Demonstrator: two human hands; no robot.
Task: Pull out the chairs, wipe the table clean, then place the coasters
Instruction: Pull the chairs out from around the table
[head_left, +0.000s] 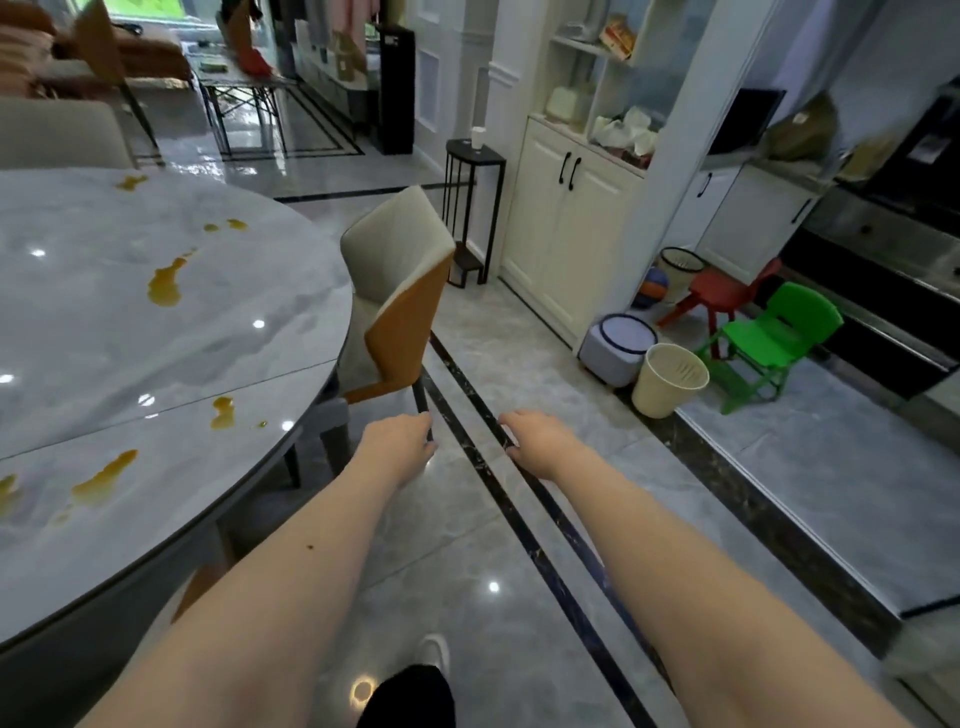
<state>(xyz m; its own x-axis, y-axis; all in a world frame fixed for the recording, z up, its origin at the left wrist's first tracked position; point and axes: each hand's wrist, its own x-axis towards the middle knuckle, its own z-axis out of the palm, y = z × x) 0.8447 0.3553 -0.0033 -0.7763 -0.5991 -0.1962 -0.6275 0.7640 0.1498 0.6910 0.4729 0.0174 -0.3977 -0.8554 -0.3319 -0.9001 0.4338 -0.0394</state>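
Observation:
A round grey marble table (93, 332) fills the left, with several orange spill stains (166, 286) on its top. A beige and orange chair (400, 280) stands at the table's right edge, its back towards me and its seat tucked partly under the top. My left hand (400, 441) and my right hand (535, 441) reach forward over the floor below that chair, fingers relaxed and holding nothing. My left hand's fingertips lie close to the chair's dark rear leg (422, 397); whether they touch it is unclear. No coasters or cloth are in view.
A second beige chair (62, 135) stands at the table's far side, and an orange chair part (202, 587) shows under its near edge. At the right stand a cream cabinet (561, 234), a black side stand (472, 208), waste bins (670, 379), a grey stool (618, 348) and green (769, 338) and red (722, 296) children's chairs.

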